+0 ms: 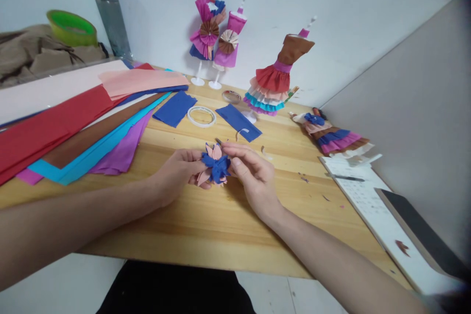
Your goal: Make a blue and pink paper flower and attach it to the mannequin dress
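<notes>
A paper flower [216, 167] with blue inner petals and pink outer ones is held just above the table, between my two hands. My left hand [186, 167] pinches its left side, thumb in front and fingers partly behind the petals. On the other side, my right hand [253, 171] has its thumb and fingers closed at the petals' right edge. Beyond the flower lie two blue paper pieces [175, 109], with a roll of white tape [201, 117] between them. A small dark object [218, 141] shows by my right fingertips; its kind is unclear.
Colored paper sheets [73, 122] are stacked at left. Small mannequins in paper dresses [228, 39] stand by the wall, one more [279, 71] to their right. A doll-like figure in a ruffled dress [334, 135] lies near a white board [362, 201]. Green tape [71, 28] sits back left.
</notes>
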Tool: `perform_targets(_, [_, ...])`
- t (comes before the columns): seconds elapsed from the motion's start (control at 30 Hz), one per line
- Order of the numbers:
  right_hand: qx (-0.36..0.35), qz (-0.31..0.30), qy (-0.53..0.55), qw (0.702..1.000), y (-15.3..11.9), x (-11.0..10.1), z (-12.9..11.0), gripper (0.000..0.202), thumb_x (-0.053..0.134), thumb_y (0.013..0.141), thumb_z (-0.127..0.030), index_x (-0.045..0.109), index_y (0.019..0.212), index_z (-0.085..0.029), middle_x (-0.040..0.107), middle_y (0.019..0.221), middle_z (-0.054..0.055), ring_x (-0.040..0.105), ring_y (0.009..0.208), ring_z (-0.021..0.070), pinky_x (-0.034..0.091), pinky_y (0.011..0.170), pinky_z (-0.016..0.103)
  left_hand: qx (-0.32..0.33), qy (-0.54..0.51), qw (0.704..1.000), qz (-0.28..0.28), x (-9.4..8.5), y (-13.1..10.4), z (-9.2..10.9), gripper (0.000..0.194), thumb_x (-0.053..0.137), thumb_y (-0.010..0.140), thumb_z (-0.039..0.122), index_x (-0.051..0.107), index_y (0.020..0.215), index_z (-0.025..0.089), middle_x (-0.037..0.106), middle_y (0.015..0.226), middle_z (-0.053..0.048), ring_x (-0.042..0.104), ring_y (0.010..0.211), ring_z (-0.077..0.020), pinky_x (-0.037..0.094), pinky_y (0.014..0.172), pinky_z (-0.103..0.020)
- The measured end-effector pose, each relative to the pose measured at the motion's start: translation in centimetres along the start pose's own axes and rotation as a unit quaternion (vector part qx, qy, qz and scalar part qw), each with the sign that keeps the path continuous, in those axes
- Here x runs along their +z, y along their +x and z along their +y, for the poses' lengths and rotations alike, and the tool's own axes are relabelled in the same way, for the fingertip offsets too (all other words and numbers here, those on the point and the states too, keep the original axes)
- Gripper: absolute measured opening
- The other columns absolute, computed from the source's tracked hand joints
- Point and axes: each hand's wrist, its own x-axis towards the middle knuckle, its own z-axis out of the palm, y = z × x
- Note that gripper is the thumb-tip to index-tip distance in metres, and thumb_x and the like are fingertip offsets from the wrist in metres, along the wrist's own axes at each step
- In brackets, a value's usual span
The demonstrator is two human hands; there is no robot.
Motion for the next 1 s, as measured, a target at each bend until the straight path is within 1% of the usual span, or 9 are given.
perform_targets(0.13, [0.031,-0.011,0.022,0.999,-0.1,0.2,0.0,0.022,0.059,0.085,-0.029,0.068,0.104,-0.022,0.072,0.107,0.008,0.068,0.101,0.0235,0.056,0.086,0.041,-0.003,0.025,1.000,0.011,0.0,0.0,0.0,0.021,0.069,0.061,0.030,0.056,0.053,0.015,0.055,0.052,0.001,0.057,0.057,-0.0118,0.048,0.060,-0.024])
perform_targets(0.3, [0.055,-0.032,0.031,0.997,-0.3,0.9,0.3,0.037,0.065,0.074,-0.021,0.064,0.111,-0.022,0.073,0.104,0.007,0.070,0.091,0.0212,0.058,0.081,0.038,0.008,0.060,0.998,0.001,0.3,0.0,0.1,0.024,0.066,0.060,0.031,0.052,0.049,0.015,0.050,0.047,0.002,0.049,0.050,-0.0091,0.047,0.058,-0.024])
perform_targets(0.43, [0.078,-0.030,0.045,0.996,-0.3,1.1,0.4,0.034,0.064,0.073,-0.019,0.065,0.107,-0.022,0.074,0.099,0.006,0.070,0.086,0.0202,0.059,0.073,0.034,0.020,0.090,0.996,-0.005,0.5,-0.2,0.2,0.026,0.061,0.062,0.033,0.051,0.046,0.016,0.049,0.046,0.001,0.050,0.050,-0.0102,0.046,0.056,-0.025])
perform_targets(0.57, [0.111,-0.055,0.088,0.988,-0.3,1.1,0.2,0.028,0.062,0.076,-0.022,0.065,0.104,-0.022,0.073,0.097,0.006,0.070,0.084,0.0199,0.060,0.067,0.032,0.033,0.101,0.994,-0.014,0.6,-0.4,0.1,0.027,0.062,0.065,0.035,0.053,0.048,0.016,0.051,0.048,0.001,0.049,0.050,-0.0097,0.044,0.056,-0.024])
perform_targets(0.67, [0.131,-0.071,0.118,0.982,-0.6,1.2,-0.1,0.025,0.059,0.080,-0.024,0.064,0.104,-0.021,0.072,0.089,0.003,0.069,0.075,0.0179,0.059,0.063,0.030,0.050,0.089,0.994,-0.036,0.7,-0.7,-0.3,0.032,0.059,0.071,0.034,0.051,0.047,0.015,0.055,0.052,-0.001,0.054,0.056,-0.0115,0.043,0.059,-0.024])
perform_targets(0.77, [0.116,-0.077,0.097,0.986,-0.8,1.3,-0.5,0.024,0.053,0.084,-0.024,0.063,0.106,-0.020,0.071,0.089,0.003,0.068,0.073,0.0167,0.058,0.064,0.030,0.056,0.057,0.996,-0.048,0.9,-0.9,-0.6,0.035,0.058,0.076,0.033,0.050,0.047,0.015,0.057,0.054,-0.001,0.057,0.060,-0.0119,0.043,0.062,-0.023])
perform_targets(0.9, [0.056,-0.071,0.034,0.995,-0.6,1.1,-0.7,0.024,0.051,0.086,-0.023,0.063,0.106,-0.022,0.071,0.103,0.005,0.069,0.089,0.0194,0.058,0.075,0.033,0.058,0.029,0.996,-0.059,0.8,-0.8,-0.6,0.033,0.061,0.078,0.036,0.056,0.054,0.014,0.056,0.055,0.001,0.053,0.057,-0.0097,0.042,0.061,-0.022])
perform_targets(0.93, [0.056,-0.068,0.038,0.995,-0.5,1.1,-0.7,0.024,0.053,0.085,-0.023,0.063,0.106,-0.023,0.071,0.106,0.005,0.068,0.093,0.0203,0.057,0.078,0.034,0.057,0.034,0.996,-0.059,0.8,-0.8,-0.6,0.031,0.063,0.076,0.036,0.058,0.056,0.014,0.057,0.056,0.001,0.053,0.057,-0.0095,0.042,0.060,-0.022])
perform_targets(1.0, [0.089,-0.067,0.082,0.990,-0.3,1.0,-0.5,0.024,0.058,0.083,-0.025,0.063,0.106,-0.023,0.071,0.106,0.005,0.067,0.095,0.0211,0.056,0.082,0.036,0.050,0.048,0.996,-0.054,0.6,-0.6,-0.7,0.026,0.070,0.073,0.034,0.061,0.060,0.014,0.059,0.057,0.001,0.055,0.059,-0.0099,0.043,0.061,-0.022])
